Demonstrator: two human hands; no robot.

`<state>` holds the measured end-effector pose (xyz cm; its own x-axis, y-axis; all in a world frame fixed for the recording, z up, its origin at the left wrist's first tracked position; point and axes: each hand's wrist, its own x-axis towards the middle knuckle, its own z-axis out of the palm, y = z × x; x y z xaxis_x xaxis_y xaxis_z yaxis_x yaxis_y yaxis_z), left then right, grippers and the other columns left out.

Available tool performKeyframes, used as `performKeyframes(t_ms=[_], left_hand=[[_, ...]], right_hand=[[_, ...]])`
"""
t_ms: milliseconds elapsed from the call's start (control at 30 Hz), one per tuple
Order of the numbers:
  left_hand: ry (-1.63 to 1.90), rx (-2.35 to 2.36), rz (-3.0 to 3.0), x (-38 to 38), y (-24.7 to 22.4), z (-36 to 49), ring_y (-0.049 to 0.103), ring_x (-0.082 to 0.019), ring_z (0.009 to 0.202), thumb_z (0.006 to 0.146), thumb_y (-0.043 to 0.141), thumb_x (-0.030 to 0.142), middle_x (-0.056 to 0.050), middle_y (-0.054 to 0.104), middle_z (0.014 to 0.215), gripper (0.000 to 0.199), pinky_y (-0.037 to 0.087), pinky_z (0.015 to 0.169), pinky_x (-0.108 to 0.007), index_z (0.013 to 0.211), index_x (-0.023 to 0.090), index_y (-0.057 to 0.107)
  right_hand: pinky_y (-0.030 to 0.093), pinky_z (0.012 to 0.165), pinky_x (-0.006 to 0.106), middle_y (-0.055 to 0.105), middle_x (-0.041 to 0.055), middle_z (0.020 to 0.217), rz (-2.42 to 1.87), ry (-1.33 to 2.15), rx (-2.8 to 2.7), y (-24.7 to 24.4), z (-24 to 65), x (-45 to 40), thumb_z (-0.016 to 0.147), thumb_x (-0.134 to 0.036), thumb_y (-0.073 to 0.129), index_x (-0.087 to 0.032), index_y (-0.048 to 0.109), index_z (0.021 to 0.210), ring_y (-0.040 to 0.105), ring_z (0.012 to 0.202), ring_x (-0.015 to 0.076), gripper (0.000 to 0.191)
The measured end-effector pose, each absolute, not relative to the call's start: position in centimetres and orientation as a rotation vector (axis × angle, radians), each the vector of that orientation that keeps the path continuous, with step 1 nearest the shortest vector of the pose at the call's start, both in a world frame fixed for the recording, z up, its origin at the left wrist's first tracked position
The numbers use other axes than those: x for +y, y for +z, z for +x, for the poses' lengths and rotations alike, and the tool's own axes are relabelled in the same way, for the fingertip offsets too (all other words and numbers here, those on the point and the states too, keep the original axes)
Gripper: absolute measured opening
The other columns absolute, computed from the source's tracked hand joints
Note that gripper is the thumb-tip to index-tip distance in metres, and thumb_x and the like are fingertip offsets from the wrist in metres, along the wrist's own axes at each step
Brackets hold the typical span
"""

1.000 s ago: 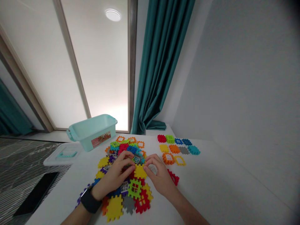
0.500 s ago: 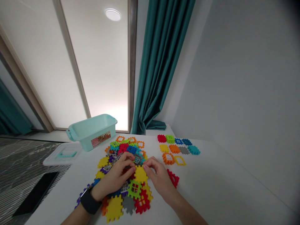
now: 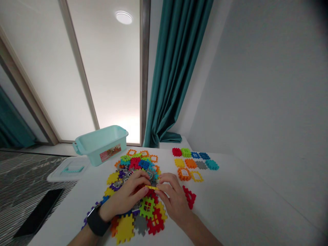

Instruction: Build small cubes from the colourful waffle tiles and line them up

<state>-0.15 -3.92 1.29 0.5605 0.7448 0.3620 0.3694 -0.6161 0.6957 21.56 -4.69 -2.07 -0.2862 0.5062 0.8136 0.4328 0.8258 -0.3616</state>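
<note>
A yellow interlocking tile point(image 3: 152, 187) is pinched between both hands, seen nearly edge-on above a heap of coloured toothed tiles. My left hand point(image 3: 132, 191), with a black watch on the wrist, grips its left end between thumb and fingers. On the right end, my right hand point(image 3: 173, 194) holds it with thumb and fingers. Beneath the hands lie a green window tile point(image 3: 147, 207), a red window tile point(image 3: 155, 222), a large yellow tile point(image 3: 125, 229) and a grey tile point(image 3: 140, 224). The hands cover part of the heap.
Rows of sorted tiles, including an orange window tile point(image 3: 184, 174), lie at the table's back right. A red tile point(image 3: 189, 197) rests beside my right hand. Behind the heap stands a mint tub point(image 3: 89, 145), with its clear lid point(image 3: 68, 168) on the left. A black phone-like slab point(image 3: 38, 212) lies left.
The yellow tile has turned from showing its flat face to nearly edge-on. My right hand has closed in on its right end, and both hands now hold it.
</note>
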Motion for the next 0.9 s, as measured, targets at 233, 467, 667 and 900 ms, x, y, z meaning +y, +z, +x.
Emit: performKeyframes(t_ms=[233,467,667,900], left_hand=[[0.893,0.869,2.208,-3.9,1.0,-0.5,0.057,-0.024,0.116,0.103,0.045,0.040,-0.009,0.058,0.124,0.021,0.047,0.104,-0.041,0.102,0.023,0.056],[0.992,1.011,2.338,-3.7,0.1,-1.0,0.050,-0.029,0.131,0.093,0.065,0.029,-0.013,0.047,0.142,0.037,0.045,0.110,-0.047,0.126,0.025,0.050],[1.058,1.101,2.492,-3.3,-0.8,-0.9,0.051,-0.032,0.130,0.090,0.070,0.028,-0.014,0.048,0.140,0.043,0.047,0.108,-0.048,0.129,0.026,0.052],[1.049,1.154,2.555,-3.1,-1.1,-0.8,0.053,-0.033,0.126,0.084,0.075,0.024,-0.013,0.052,0.136,0.046,0.048,0.107,-0.051,0.125,0.024,0.055]], right_hand=[[0.055,0.089,0.043,0.064,0.0070,0.105,-0.702,0.045,-1.996,-2.2,21.8,-4.5,0.099,-0.018,0.055,-0.025,0.061,0.105,0.062,0.103,0.0235,0.012],[0.053,0.103,0.046,0.059,0.0109,0.131,-0.904,0.257,-2.056,-2.3,22.1,-4.3,0.091,-0.018,0.064,-0.025,0.053,0.122,0.058,0.122,0.0264,0.034],[0.053,0.103,0.049,0.060,0.0115,0.131,-0.935,0.228,-2.075,-2.7,22.3,-3.9,0.088,-0.017,0.068,-0.025,0.051,0.126,0.059,0.123,0.0276,0.042],[0.054,0.098,0.049,0.064,0.0113,0.127,-0.896,0.150,-2.089,-2.5,22.2,-3.8,0.090,-0.019,0.068,-0.025,0.051,0.127,0.061,0.117,0.0281,0.041]])
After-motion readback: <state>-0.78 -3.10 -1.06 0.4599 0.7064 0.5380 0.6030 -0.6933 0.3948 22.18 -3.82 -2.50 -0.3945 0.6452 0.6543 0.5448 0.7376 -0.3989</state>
